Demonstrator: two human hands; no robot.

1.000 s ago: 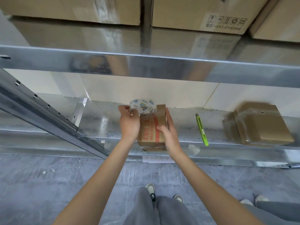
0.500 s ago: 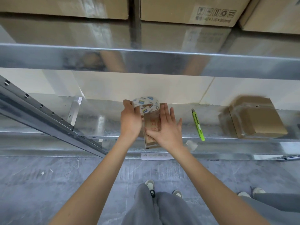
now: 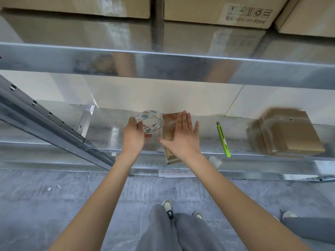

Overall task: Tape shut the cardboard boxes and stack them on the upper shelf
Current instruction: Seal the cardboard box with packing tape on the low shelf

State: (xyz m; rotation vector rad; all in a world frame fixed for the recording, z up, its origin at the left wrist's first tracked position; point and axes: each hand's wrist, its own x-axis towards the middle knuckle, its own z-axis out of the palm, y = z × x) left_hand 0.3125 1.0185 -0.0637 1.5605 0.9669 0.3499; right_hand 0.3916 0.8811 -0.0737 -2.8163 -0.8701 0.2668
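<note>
1. Galvanised metal shelving fills the frame, and we work at the lower shelf [image 3: 116, 131] across the middle, with grey floor below it.
2. At centre left, our left hand [image 3: 133, 136] grips the tape roll [image 3: 151, 122], fingers curled round its rim; a clear strip seems to run from it to the box, though the film is hard to make out.
3. Just right of it, the small cardboard box [image 3: 169, 142] stands on the shelf's front edge, and our right hand [image 3: 183, 136] presses flat on it, fingers straight and close together.
4. We judge the box light and fairly stiff, so it may slide on the slick metal; hold it by its two side faces.
5. Our hand hides most of the box, so we cannot tell how far the seam is sealed.
6. Right of centre lies a green utility knife [image 3: 223, 140], then a second box [image 3: 290, 133], blurred.
7. Larger cartons [image 3: 217, 9] on the upper shelf [image 3: 181, 67] are cut off at the top.
</note>
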